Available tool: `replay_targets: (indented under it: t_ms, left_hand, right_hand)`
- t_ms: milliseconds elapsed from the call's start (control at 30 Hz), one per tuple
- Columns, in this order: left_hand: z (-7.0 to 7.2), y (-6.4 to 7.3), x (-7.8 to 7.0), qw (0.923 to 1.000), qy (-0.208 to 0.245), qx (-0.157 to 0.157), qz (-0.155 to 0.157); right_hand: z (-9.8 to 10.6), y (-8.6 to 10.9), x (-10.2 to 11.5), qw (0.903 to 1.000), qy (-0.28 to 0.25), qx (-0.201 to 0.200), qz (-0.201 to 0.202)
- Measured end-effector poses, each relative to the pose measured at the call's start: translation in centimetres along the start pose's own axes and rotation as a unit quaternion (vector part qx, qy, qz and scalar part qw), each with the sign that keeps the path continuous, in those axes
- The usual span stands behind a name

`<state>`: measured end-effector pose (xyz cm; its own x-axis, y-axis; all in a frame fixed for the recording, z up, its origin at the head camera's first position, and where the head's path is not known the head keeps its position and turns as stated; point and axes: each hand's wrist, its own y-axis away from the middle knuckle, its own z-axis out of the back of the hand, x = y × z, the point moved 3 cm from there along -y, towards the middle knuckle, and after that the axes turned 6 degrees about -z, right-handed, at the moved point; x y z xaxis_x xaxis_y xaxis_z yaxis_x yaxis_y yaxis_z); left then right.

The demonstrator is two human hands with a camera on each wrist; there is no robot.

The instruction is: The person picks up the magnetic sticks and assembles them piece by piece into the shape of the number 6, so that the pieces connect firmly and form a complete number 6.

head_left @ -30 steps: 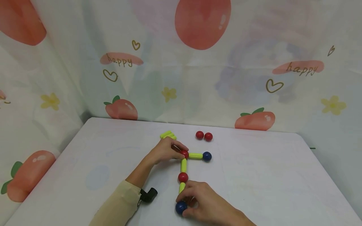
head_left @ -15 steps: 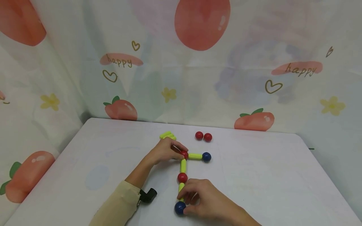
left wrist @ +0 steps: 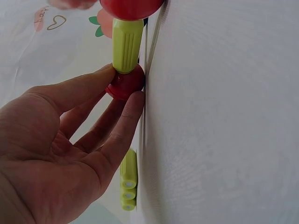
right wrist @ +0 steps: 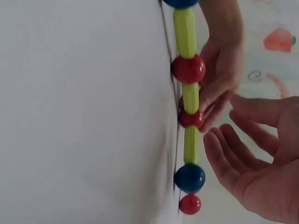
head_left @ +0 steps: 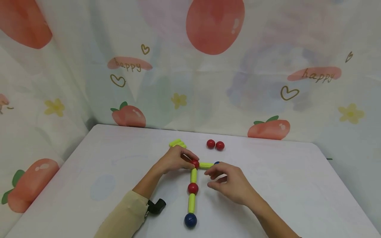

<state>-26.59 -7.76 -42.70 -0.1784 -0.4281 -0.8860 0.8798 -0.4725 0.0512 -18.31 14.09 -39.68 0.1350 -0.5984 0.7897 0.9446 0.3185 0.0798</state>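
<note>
My left hand [head_left: 177,158] pinches a red ball [head_left: 195,164] between thumb and fingers at the corner of a joined chain lying on the table. From that corner a yellow-green rod [head_left: 206,165] runs right to a blue ball [head_left: 217,163], partly hidden by my right hand. Another rod [head_left: 193,176] runs toward me to a second red ball [head_left: 192,188], then a third rod [head_left: 191,203] and a near blue ball [head_left: 190,220]. Holding nothing, my right hand [head_left: 230,181] hovers beside the chain, its fingers loosely bent and apart from the pieces.
Several loose yellow-green rods [head_left: 178,143] lie together behind my left hand. Two red balls [head_left: 215,144] sit near the back edge of the white table [head_left: 282,188]. Behind it hangs a patterned cloth [head_left: 208,86]. A black wrist camera [head_left: 156,206] sticks out from my left sleeve.
My right hand has left the near blue ball and its rod, moving away from me and to the right, near the far blue ball. The left hand keeps its grip on the corner ball.
</note>
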Motion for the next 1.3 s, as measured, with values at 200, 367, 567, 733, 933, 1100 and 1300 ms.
replay_targets:
  t_ms: [200, 367, 567, 733, 933, 1100, 1300]
  left_hand:
    - [0.0, 0.0, 0.1, 1.0000, 0.000, -0.001, 0.002]
    - [0.0, -0.1, 0.2, 1.0000, -0.004, -0.004, 0.007]
    - [0.0, -0.1, 0.0, 1.0000, -0.001, -0.005, 0.006]
    - [-0.1, -0.1, 0.0, 1.0000, 0.001, -0.004, 0.007]
    - [-0.1, -0.1, 0.0, 1.0000, 0.000, 0.000, 0.000]
    - [0.0, 0.0, 0.0, 1.0000, -0.008, 0.006, 0.000]
    - [0.3, 0.0, -0.1, 0.9996, -0.019, 0.020, 0.001]
  right_hand:
    - [1.7, -1.7, -1.1, 0.9946, 0.023, -0.094, -0.038]
    - [2.2, -3.2, -2.3, 0.9928, 0.034, -0.092, -0.068]
    - [2.2, -3.9, -3.8, 0.9914, -0.002, -0.065, -0.113]
    - [2.3, -3.8, -4.4, 0.9893, -0.030, -0.050, -0.134]
    - [2.4, -3.8, -4.5, 0.9895, -0.034, -0.044, -0.134]
    - [2.4, -3.8, -4.6, 0.9888, -0.040, -0.043, -0.138]
    - [2.5, -3.9, -4.7, 0.9879, -0.047, -0.042, -0.142]
